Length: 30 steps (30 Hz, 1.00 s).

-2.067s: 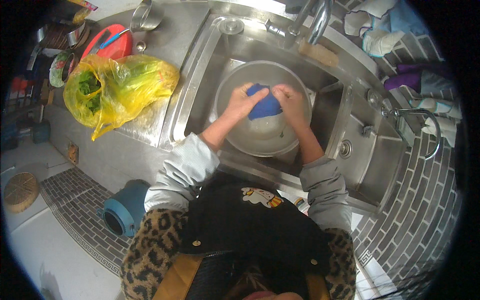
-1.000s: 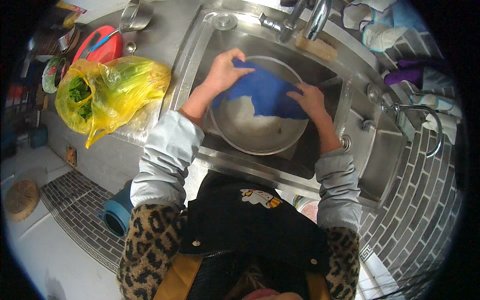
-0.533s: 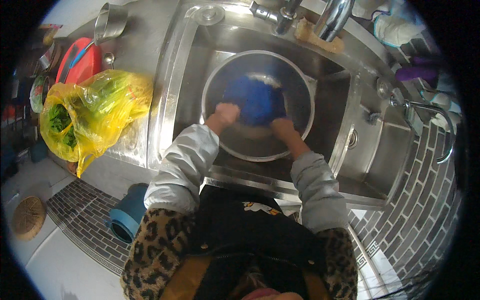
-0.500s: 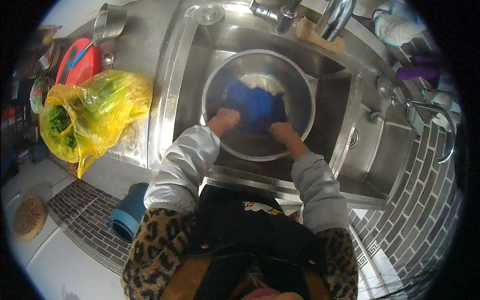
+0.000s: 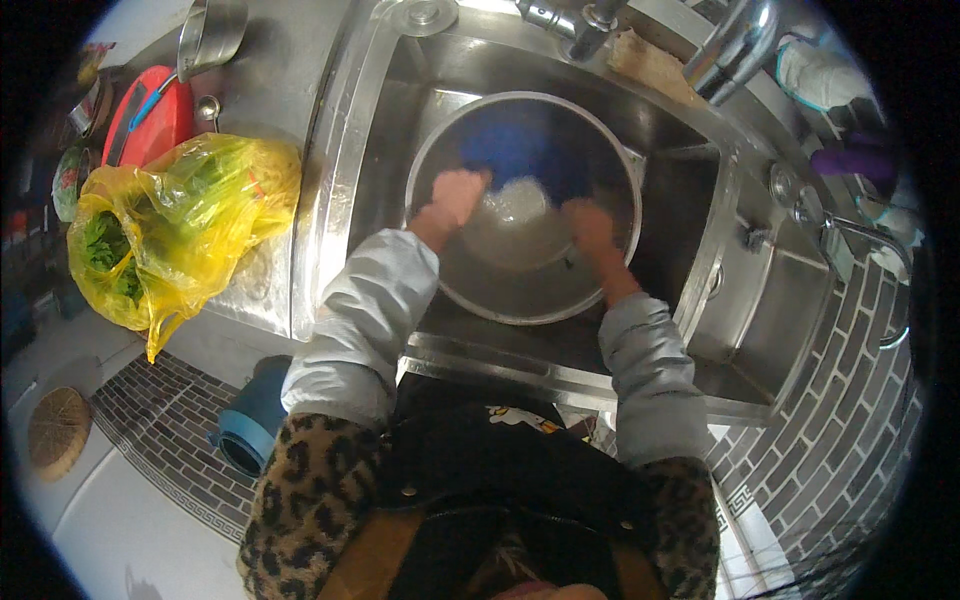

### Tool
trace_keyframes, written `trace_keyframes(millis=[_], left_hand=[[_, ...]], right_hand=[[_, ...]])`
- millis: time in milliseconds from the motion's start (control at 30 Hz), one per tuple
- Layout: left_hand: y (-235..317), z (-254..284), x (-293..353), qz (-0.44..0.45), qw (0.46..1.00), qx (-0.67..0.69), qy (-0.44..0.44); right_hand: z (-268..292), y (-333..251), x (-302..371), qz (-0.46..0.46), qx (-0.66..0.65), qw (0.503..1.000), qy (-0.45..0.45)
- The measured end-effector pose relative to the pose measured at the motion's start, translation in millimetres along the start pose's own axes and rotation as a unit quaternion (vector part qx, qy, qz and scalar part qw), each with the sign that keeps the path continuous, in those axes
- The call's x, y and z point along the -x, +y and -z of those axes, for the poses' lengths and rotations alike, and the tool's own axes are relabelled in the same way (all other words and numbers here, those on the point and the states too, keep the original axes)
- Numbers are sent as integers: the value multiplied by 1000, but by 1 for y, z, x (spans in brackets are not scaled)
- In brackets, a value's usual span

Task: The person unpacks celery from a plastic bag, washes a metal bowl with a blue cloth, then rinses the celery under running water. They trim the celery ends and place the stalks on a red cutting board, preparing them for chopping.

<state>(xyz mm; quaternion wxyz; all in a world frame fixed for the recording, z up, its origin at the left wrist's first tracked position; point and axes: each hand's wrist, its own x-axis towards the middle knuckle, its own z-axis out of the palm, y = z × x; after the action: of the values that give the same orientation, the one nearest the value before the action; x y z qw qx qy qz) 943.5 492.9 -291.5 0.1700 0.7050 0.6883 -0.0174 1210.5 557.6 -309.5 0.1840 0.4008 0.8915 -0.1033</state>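
Note:
A blue cloth (image 5: 530, 150) is stretched across the far part of a round metal basin (image 5: 632, 225), its outline smeared by motion. My left hand (image 5: 458, 195) is closed on the cloth's near left edge. On the near right edge my right hand (image 5: 592, 222) is closed too, slightly blurred. Both hands are inside the basin's rim, knuckles up. A shiny, wet-looking patch shows on the basin's bottom between them. Grey sleeve covers wrap both forearms.
The basin stands in a steel sink (image 5: 400, 100) with a chrome faucet (image 5: 735, 50) behind it. On the left counter are a yellow plastic bag (image 5: 215, 215) of greens, a red board (image 5: 165, 120) and a metal pot (image 5: 212, 40). A smaller sink (image 5: 770, 310) adjoins at right.
Both hands and the blue cloth have moved away from me, toward the basin's far side. More of the basin's bottom shows. The view has shifted slightly.

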Motion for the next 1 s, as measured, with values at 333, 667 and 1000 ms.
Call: trace_keyframes(millis=[333, 667, 1000], left_hand=[[-21, 26, -21, 63, 971, 166, 158], [-1, -37, 16, -17, 962, 37, -270], [12, 23, 11, 179, 619, 764, 9]], right_hand=[[34, 22, -13, -134, -196, 960, 150], [-27, -16, 16, 42, -133, 981, -133], [80, -22, 26, -145, -778, 610, 42]])
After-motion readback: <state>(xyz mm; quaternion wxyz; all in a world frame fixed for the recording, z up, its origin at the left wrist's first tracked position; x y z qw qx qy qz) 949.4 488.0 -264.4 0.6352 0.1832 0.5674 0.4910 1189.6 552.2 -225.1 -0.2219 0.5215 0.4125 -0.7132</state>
